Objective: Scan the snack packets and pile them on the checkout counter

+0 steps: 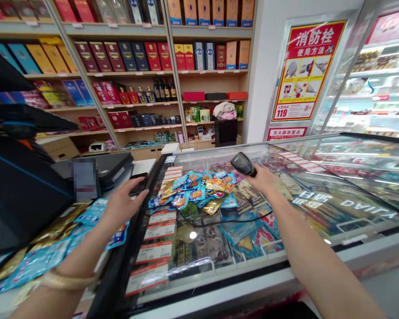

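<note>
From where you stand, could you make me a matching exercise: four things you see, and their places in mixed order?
Things:
1. Scanner
2. Heap of blue and gold packets
3. Bracelet
4. Red and yellow poster

Places:
A. Around the left wrist
B. On the white wall
C. In the right hand
D. On the glass-topped case

Pairs: 1-C, 2-D, 3-A, 4-B.

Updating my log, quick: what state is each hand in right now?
Left hand: open, at a dark flat object; contact unclear.
Right hand: closed, holding the handheld scanner.
</note>
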### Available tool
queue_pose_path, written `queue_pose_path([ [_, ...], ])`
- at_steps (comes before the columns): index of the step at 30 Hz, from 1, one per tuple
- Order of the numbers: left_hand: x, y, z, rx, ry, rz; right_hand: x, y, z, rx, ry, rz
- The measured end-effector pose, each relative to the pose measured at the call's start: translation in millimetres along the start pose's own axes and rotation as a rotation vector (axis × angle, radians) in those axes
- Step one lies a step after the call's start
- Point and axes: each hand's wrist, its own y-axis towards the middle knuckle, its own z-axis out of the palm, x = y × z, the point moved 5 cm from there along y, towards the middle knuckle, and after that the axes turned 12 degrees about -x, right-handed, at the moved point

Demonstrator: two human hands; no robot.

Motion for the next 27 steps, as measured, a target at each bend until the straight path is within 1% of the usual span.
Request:
queue_pose_path([
  [1, 10, -4, -11.8, 0.035, 0.076, 0.001, 1, 0, 0, 0.002, -0.003, -0.005],
  [3, 31, -15, -27.1, 0.164, 0.208, -0.003, 4, -2, 1, 0.011, -0.003, -0.013],
  [5, 50, -28, -33.9, 0.295, 0.328, 0.021, 8, -3, 2, 0.022, 0.009, -0.028],
  [7, 62, -39, -35.9, 0.388, 0.446, 0.061, 13, -5, 3, 0.025, 0.019, -0.055],
  [10, 70, -47, -34.5, 0.496, 0.555, 0.081, 17, -8, 5, 0.028, 0.009, -0.084],
  [14, 67, -45, -31.4, 0.595, 0.589, 0.087, 23, -12, 10, 0.042, -0.001, -0.114],
  [17, 67, -41, -30.0, 0.601, 0.611, 0.077, 28, -15, 12, 0.048, 0.016, -0.156],
  [19, 68, -38, -29.3, 0.560, 0.579, 0.075, 31, -17, 12, 0.051, 0.021, -0.173],
  [24, 64, -25, -32.3, 0.394, 0.281, 0.030, 37, -18, 10, 0.055, 0.038, -0.189],
  [27, 53, -15, -42.5, 0.338, 0.162, 0.008, 38, -18, 9, 0.067, 0.053, -0.192],
])
